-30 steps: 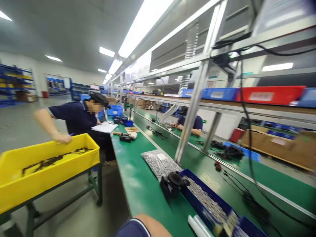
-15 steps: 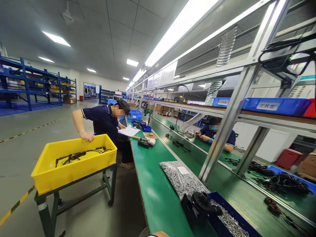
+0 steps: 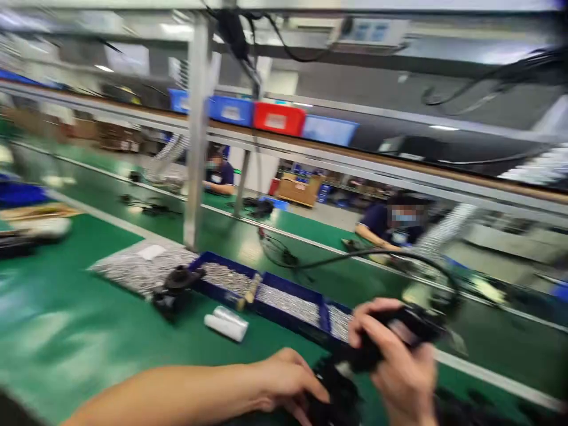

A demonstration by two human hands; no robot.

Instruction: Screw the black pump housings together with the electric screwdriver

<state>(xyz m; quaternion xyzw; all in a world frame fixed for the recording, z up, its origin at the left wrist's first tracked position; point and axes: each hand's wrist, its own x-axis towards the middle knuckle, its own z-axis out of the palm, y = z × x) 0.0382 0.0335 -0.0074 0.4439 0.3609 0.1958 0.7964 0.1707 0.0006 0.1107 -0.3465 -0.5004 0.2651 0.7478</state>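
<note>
In the lower right, my right hand [image 3: 403, 361] is closed round a black electric screwdriver [image 3: 415, 325], blurred by motion, whose cord arcs up and to the left. My left hand [image 3: 288, 378] reaches in from the lower left, with its fingers curled on a black plastic part [image 3: 335, 390] on the green bench. The screwdriver's front end is close to that part; blur hides whether they touch. Just behind my hands stand blue bins [image 3: 288, 302] of silvery screws. Left of them are a white roll [image 3: 226, 324] and another black part [image 3: 175, 290].
A clear bag of metal screws [image 3: 142, 266] lies on the green bench [image 3: 89, 319]. An upright metal post [image 3: 197, 130] carries a shelf with blue bins and a red bin [image 3: 278, 118]. Two co-workers sit across the bench, one [image 3: 390, 222] at the right.
My view has swung right and down from the aisle, yellow tub and co-worker to the bench in front of me. Both my hands, the screwdriver and the black part have come into view.
</note>
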